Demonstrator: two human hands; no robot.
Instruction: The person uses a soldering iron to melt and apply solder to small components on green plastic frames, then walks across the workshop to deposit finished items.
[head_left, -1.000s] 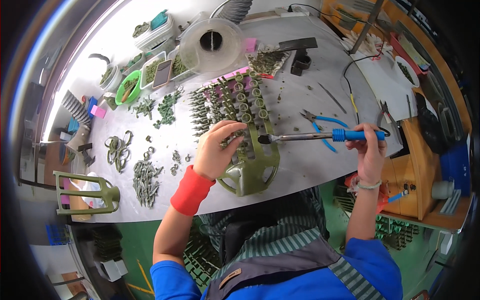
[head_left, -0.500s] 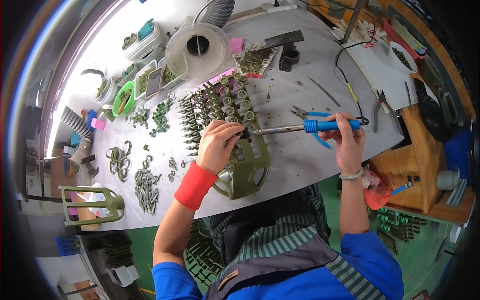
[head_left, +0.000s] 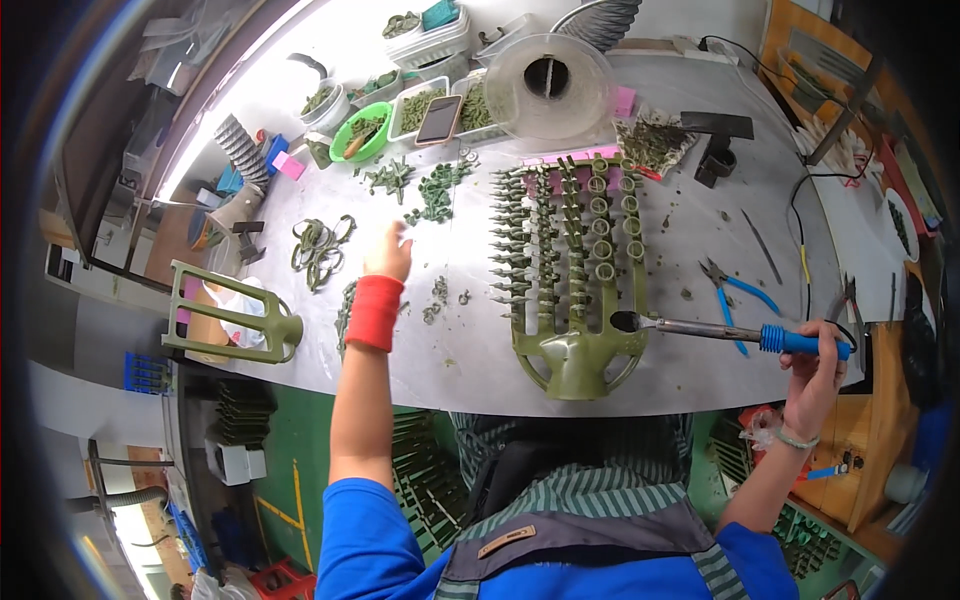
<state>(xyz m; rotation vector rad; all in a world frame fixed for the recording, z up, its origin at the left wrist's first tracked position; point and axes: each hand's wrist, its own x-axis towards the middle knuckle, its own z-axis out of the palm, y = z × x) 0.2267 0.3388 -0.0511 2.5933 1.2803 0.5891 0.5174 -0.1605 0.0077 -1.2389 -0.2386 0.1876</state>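
My right hand (head_left: 815,370) grips the blue handle of a soldering iron (head_left: 700,330), whose dark tip rests by an olive-green plastic frame (head_left: 570,365). Rows of small green pieces (head_left: 545,240) and rings stand on this frame, with pink blocks behind. My left hand (head_left: 390,255), in a red wristband, is over the grey table left of the frame, nearest to loose green clusters (head_left: 435,200); its fingertips are blurred and partly hidden. Blue-handled pliers (head_left: 750,295) and a thin metal tool (head_left: 760,245) lie to the right.
A second green frame (head_left: 250,315) is at the table's (head_left: 450,370) left. Tubs of parts (head_left: 420,105), a phone (head_left: 438,122), a translucent funnel (head_left: 550,100) and grey hoses stand at the back. Dark stands (head_left: 715,150), a bowl and cables occupy the right.
My left hand has left the frame and moved left and away from me. The view has shifted, and the iron with my right hand now sits lower and further right in the picture.
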